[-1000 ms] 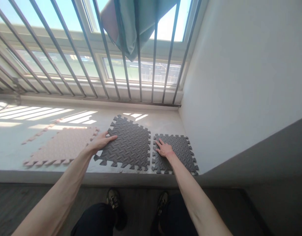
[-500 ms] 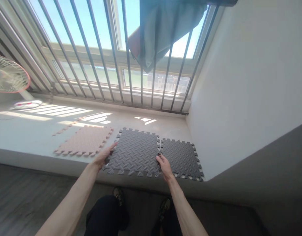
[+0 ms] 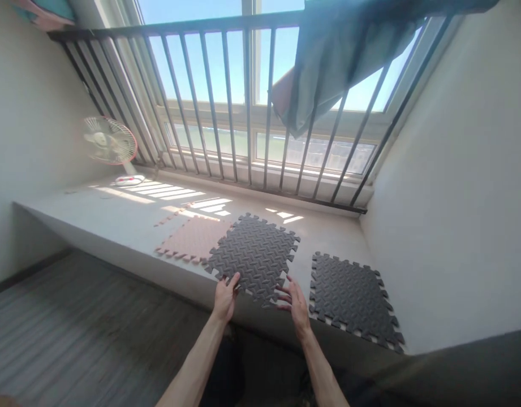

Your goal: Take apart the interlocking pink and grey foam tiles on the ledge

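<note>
Pink foam mat (image 3: 192, 240) at centre is touched by dark grey foam mat (image 3: 254, 254), which is now shifted away from 2nd dark mat (image 3: 351, 299) at lower right, gap is opened. L hand (image 3: 225, 298) is at mat's lower edge, grip unclear; R hand (image 3: 295, 302) is held open, fingers apart, just beside mat.

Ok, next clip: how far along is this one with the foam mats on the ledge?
Looks done: the pink mat lies flat on the ledge, with the middle dark mat against its edge; whether they interlock is unclear. In hand: the left hand is at that mat's near edge, the right hand beside it. Left: the other dark mat lies apart, unjoined.
</note>
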Demonstrator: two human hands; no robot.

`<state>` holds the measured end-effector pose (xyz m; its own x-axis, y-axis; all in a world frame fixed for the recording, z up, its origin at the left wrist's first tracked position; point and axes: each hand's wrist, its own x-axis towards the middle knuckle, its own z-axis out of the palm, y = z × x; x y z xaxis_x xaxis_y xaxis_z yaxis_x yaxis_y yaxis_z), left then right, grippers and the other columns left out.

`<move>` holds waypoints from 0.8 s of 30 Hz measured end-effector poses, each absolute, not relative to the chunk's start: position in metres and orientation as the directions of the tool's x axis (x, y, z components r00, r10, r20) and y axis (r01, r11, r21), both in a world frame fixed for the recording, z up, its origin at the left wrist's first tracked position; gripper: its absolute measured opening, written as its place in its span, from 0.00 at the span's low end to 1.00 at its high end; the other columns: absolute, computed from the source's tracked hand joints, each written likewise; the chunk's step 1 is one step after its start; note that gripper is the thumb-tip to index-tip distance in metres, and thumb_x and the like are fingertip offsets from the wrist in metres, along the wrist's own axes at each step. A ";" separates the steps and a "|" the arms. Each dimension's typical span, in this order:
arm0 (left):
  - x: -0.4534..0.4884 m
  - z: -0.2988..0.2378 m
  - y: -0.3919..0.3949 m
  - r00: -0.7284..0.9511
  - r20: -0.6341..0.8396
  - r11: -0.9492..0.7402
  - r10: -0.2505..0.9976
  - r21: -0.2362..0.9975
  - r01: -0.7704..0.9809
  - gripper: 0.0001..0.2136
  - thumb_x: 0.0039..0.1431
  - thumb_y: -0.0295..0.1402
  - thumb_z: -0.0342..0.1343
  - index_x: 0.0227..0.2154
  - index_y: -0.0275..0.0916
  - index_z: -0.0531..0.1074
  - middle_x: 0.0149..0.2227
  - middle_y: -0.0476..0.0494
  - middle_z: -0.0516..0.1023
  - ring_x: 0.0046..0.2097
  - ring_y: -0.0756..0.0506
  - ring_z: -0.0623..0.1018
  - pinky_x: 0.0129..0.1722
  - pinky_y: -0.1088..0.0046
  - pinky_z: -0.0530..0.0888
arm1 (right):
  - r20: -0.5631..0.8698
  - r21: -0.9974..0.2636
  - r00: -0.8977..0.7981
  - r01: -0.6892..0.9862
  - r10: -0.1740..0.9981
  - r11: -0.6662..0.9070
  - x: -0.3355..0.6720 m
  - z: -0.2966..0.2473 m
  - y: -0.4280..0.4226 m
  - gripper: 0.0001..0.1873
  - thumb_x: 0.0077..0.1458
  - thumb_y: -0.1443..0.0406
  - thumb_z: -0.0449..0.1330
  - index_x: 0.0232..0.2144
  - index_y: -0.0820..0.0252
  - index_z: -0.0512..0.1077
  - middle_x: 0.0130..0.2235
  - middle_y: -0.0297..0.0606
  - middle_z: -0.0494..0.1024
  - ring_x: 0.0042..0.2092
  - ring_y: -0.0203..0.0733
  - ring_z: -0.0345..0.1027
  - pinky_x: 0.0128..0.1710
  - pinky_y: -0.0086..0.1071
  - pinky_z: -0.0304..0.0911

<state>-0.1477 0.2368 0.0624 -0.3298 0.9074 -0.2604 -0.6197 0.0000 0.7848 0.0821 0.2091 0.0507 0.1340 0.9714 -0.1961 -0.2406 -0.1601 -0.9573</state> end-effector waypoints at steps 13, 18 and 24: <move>-0.353 0.097 0.379 -0.618 -0.446 0.091 0.648 0.850 -0.519 0.14 0.57 0.13 0.55 0.43 0.34 0.72 0.33 0.45 0.78 0.32 0.48 0.77 0.36 0.68 0.82 | -0.192 -0.963 0.181 0.155 0.965 -0.221 0.210 -0.004 0.107 0.37 0.60 0.36 0.61 0.56 0.56 0.79 0.43 0.46 0.88 0.36 0.48 0.82 0.34 0.37 0.77; -0.369 0.081 0.382 -0.707 -0.464 0.168 0.534 0.877 -0.449 0.17 0.53 0.12 0.57 0.42 0.36 0.70 0.33 0.49 0.74 0.33 0.49 0.76 0.35 0.71 0.80 | -0.221 -0.947 0.285 0.166 0.933 -0.275 0.251 0.004 0.084 0.38 0.54 0.34 0.64 0.51 0.55 0.82 0.41 0.45 0.88 0.35 0.49 0.82 0.34 0.37 0.79; -0.370 0.091 0.383 -0.803 -0.344 0.163 0.486 0.939 -0.303 0.19 0.50 0.15 0.61 0.44 0.36 0.68 0.40 0.44 0.76 0.43 0.45 0.79 0.44 0.64 0.81 | -0.244 -0.933 0.390 0.155 0.888 -0.324 0.281 0.012 0.068 0.40 0.51 0.32 0.65 0.49 0.55 0.83 0.40 0.44 0.89 0.36 0.51 0.83 0.35 0.37 0.80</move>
